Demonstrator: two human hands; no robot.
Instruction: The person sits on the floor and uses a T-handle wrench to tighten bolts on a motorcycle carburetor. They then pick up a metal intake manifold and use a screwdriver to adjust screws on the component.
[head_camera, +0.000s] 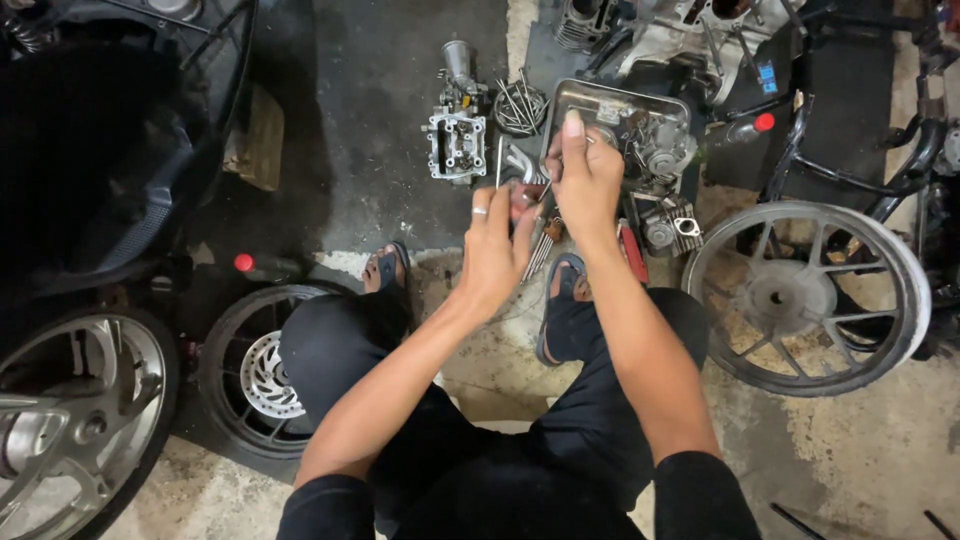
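I squat over a stained concrete floor. My left hand (497, 245), with a ring on one finger, is curled around a small reddish part held at chest height. My right hand (585, 180) pinches a thin metal tool or rod whose tip meets that part. Both hands touch each other just in front of a metal tray (575, 98) that holds engine parts. A carburettor body (457, 140) lies on the floor to the left of the hands, next to a round dish of bolts and rods (520, 108).
A bare spoked wheel (805, 298) stands at the right by a motorcycle frame (880, 120). Another wheel with a brake disc (262, 370) and a grey alloy wheel (70, 420) sit at the left. A finned cylinder (672, 228) and red-handled tool (632, 252) lie near my sandalled feet.
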